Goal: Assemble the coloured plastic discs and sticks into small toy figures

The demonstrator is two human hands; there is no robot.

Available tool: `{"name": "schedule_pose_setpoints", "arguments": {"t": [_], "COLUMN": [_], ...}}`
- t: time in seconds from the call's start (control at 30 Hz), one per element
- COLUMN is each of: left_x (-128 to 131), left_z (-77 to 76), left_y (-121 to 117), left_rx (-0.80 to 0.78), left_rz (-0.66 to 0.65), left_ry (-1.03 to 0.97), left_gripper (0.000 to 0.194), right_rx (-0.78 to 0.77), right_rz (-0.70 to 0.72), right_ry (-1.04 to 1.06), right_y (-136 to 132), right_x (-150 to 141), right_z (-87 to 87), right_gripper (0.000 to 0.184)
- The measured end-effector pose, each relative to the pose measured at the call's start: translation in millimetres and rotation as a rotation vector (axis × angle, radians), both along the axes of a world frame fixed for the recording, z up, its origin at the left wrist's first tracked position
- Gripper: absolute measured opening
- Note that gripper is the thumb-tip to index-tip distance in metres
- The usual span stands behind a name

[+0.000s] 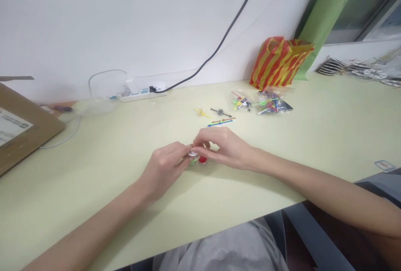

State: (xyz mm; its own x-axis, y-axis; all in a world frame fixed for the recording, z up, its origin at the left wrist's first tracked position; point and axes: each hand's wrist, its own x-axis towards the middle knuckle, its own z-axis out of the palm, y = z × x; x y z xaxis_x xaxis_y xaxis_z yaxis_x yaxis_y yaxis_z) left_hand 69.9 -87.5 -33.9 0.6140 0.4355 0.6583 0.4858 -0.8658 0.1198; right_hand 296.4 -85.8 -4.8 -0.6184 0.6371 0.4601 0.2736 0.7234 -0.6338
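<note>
Between my two hands, just above the table, is a small white disc (192,153). My left hand (166,163) pinches its left side with thumb and fingers. From the other side my right hand (223,147) has its fingertips closed on the same disc. Below them lie a red round piece (202,160) with a clear rim and a green piece (193,161), partly hidden by my fingers. Beyond my hands are a yellow arrow spinner (200,113), a black arrow spinner (221,112), and loose red and blue arrows (221,123).
Bags of coloured plastic parts (272,103) lie near a red-and-yellow striped bag (278,64). A power strip (142,94) with a black cable (216,49) runs along the wall. A cardboard box (28,124) stands at the left; flat black-and-white pieces (360,70) lie far right.
</note>
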Motion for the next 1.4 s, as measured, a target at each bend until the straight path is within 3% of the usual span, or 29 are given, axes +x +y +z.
{"name": "schedule_pose_setpoints", "arguments": {"t": [0.17,0.3,0.4,0.53,0.67,0.9,1.17,1.27,1.4], "left_x": [-1.6,-3.8,-5.2,-8.2,-9.7,2.8,8.6,6.5,5.0], "left_z": [7.3,10.4,9.5,7.7,5.7,3.8,4.5,3.0,1.0], "left_y": [2.1,4.2,7.3,12.2,12.7,1.5,-0.5,0.5,0.0], "left_rx": [0.285,0.328,0.243,0.001,-0.204,-0.301,-0.260,-0.270,-0.272], "left_rz": [0.036,0.043,0.083,0.049,-0.055,-0.214,-0.276,-0.281,-0.287], "left_ry": [0.083,0.109,0.075,0.079,0.281,0.416,0.393,0.383,0.423], "left_gripper": [0.015,0.007,0.005,0.028,0.044,0.052,0.052,0.054,0.055], "right_rx": [-0.149,-0.209,-0.181,-0.142,-0.299,-0.423,-0.472,-0.296,0.127], "right_rz": [0.007,0.026,-0.014,-0.114,-0.082,0.136,0.227,0.058,-0.468], "right_ry": [0.033,0.052,0.009,-0.311,-0.587,-0.504,-0.423,-0.359,-0.280], "right_y": [-3.3,-2.9,6.6,30.4,47.8,44.3,51.4,60.9,83.7], "right_x": [-3.2,-2.5,9.6,40.6,62.5,55.9,57.4,62.6,78.5], "right_z": [-3.1,1.7,11.6,22.5,19.6,13.1,10.7,6.3,-11.7], "right_gripper": [0.019,0.014,0.012,0.009,0.011,0.011,0.014,0.018,0.025]}}
